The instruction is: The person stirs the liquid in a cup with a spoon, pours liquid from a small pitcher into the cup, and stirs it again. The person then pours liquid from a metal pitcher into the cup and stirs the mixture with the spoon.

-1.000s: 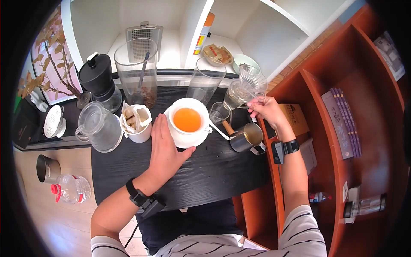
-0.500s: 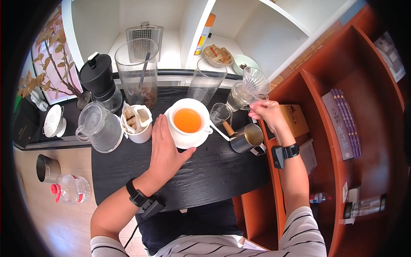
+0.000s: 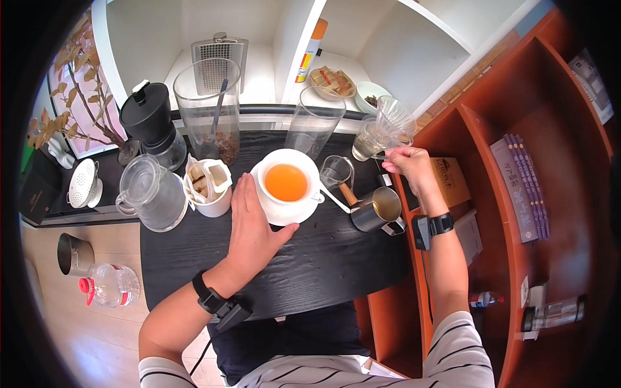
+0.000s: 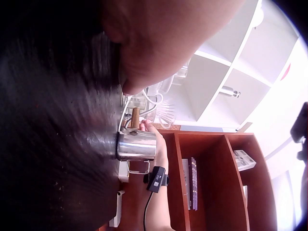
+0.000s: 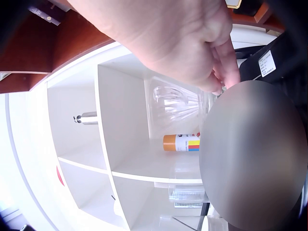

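My left hand (image 3: 252,216) lies with fingers straight and thumb spread along the near left edge of a white saucer (image 3: 284,215). On that saucer stands a white cup (image 3: 315,169) of orange-brown liquid (image 3: 285,183). At the table's back right, my right hand (image 3: 414,169) pinches low at a ribbed glass coffee dripper (image 3: 393,116), which sits over a glass server (image 3: 363,147). Just left of that hand are a small glass pitcher (image 3: 335,169) with a wooden handle (image 3: 348,194) and a steel jug (image 3: 370,216). In the right wrist view a blurred grey oval hides much of the scene around the fingertips (image 5: 233,79).
Left of the cup stand a white mug (image 3: 217,205) with a used drip bag, a glass jug (image 3: 155,200) and a black grinder (image 3: 145,116). Tall glass cylinders (image 3: 207,110) line the back edge. A red-brown bookcase (image 3: 482,145) borders the right side.
The dripper and server have shifted slightly right and back with my right hand, leaving a wider gap to the small glass pitcher. My left hand has stayed beside the saucer.
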Tool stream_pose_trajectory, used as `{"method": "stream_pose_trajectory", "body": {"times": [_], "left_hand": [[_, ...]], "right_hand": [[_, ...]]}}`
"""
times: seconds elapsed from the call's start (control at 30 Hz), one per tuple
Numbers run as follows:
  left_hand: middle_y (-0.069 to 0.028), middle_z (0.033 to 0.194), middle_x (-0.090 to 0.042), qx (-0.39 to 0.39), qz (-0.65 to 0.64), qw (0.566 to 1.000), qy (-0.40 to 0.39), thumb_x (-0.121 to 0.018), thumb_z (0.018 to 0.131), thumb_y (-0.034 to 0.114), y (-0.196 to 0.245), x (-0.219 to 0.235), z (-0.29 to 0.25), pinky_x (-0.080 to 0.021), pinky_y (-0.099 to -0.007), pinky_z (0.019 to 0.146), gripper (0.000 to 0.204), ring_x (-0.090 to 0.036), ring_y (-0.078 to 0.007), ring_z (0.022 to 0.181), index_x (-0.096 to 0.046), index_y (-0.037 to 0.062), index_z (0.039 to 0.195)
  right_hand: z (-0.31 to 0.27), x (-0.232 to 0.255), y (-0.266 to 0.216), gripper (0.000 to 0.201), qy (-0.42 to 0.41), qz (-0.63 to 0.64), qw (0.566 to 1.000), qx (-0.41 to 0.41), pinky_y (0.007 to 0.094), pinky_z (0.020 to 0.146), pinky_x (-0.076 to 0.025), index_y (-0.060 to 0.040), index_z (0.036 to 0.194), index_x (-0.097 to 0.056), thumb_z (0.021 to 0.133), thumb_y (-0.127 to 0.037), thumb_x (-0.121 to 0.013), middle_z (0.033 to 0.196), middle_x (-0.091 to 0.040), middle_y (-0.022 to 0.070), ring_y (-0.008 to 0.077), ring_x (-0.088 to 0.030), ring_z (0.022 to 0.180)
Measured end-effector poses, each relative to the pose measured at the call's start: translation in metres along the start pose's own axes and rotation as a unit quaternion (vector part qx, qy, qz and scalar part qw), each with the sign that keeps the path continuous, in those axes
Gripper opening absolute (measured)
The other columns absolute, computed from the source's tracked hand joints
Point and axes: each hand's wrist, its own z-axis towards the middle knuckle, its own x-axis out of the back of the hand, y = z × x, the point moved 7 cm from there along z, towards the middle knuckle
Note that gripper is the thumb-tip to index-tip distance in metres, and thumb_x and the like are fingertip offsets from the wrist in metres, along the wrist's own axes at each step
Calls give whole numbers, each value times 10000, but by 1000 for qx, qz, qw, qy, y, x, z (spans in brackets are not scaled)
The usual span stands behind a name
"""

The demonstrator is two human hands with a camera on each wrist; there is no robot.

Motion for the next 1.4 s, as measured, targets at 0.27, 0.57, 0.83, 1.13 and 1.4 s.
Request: {"method": "stream_pose_trajectory", "body": {"times": [0.27, 0.57, 0.83, 1.13, 1.4], "left_hand": [[-428, 1601, -290, -4, 2, 1000, 5, -972, 739, 193, 2, 2, 0, -285, -606, 1274, 1228, -311, -585, 1508, -165, -142, 1601], [-428, 1603, -295, 6, -3, 1000, 5, -975, 739, 211, 1, 1, 0, -271, -600, 1287, 1223, -307, -571, 1520, -182, -171, 1588], [-435, 1599, -300, 22, -1, 1000, 0, -969, 748, 234, 1, 1, 1, -257, -591, 1298, 1218, -308, -560, 1525, -188, -204, 1573], [-426, 1610, -296, 17, -7, 1000, 11, -978, 745, 238, -2, 1, 0, -280, -586, 1281, 1260, -311, -565, 1521, -151, -156, 1609], [-434, 1599, -300, 34, -12, 999, -1, -958, 765, 270, -2, 1, 1, -238, -568, 1310, 1207, -293, -550, 1536, -195, -201, 1572]], "right_hand": [[0, 1, -2, 176, 5, -6, 1000, 6, 257, 768, -669, 98, 1131, -755, 1026, -34, -705, 963, -781, 138, 175, -783, 817], [-24, 19, -19, 229, -1, -58, 998, 27, 279, 720, -654, 113, 1035, -762, 1006, -115, -755, 880, -770, 114, 170, -770, 765], [-108, -16, -142, 261, 5, -295, 946, 134, 325, 602, -571, 45, 981, -776, 970, -215, -801, 740, -744, 101, 177, -725, 636], [-54, -141, -204, 718, 10, -487, 792, 369, 501, 998, -554, 145, 1236, -648, 885, -448, -849, 1090, -726, 322, 442, -720, 1086], [-7, -180, -189, 897, -102, -537, 805, 230, 458, 1014, -552, 144, 1348, -611, 831, -549, -853, 1166, -724, 341, 436, -711, 1148]]}}
